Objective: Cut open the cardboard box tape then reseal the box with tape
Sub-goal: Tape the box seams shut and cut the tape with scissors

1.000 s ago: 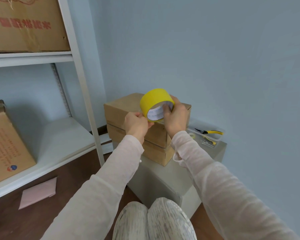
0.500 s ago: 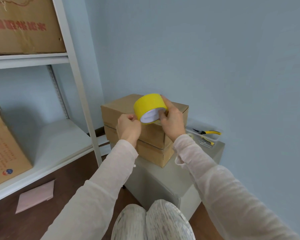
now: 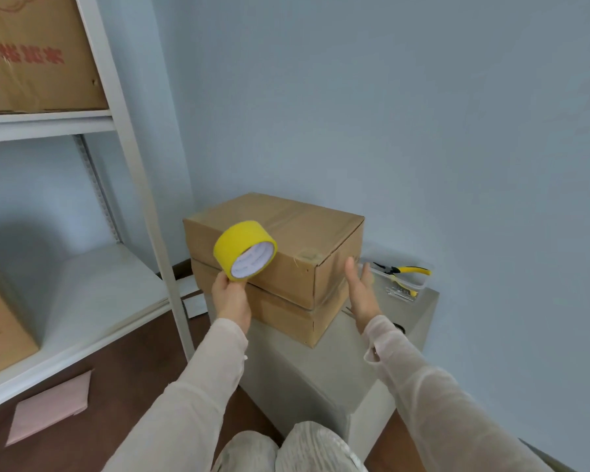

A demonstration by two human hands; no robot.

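A brown cardboard box (image 3: 286, 229) sits on top of a second cardboard box (image 3: 280, 315), both on a grey block (image 3: 324, 369). My left hand (image 3: 230, 298) holds a roll of yellow tape (image 3: 244, 248) from below, in front of the top box's near-left face. With straight fingers, my right hand (image 3: 361, 291) hovers beside the top box's right face, at its lower corner. Whether it touches the box is unclear.
A clear tray (image 3: 402, 270) with yellow-handled pliers (image 3: 404, 270) rests on the grey block behind my right hand. A white metal shelf (image 3: 143, 206) with large cartons (image 3: 31, 52) stands to the left. A pink sheet (image 3: 52, 405) lies on the brown floor.
My right hand has let go of the tape roll and moved right to the box's side. My left hand now holds the roll alone, lower and further left.
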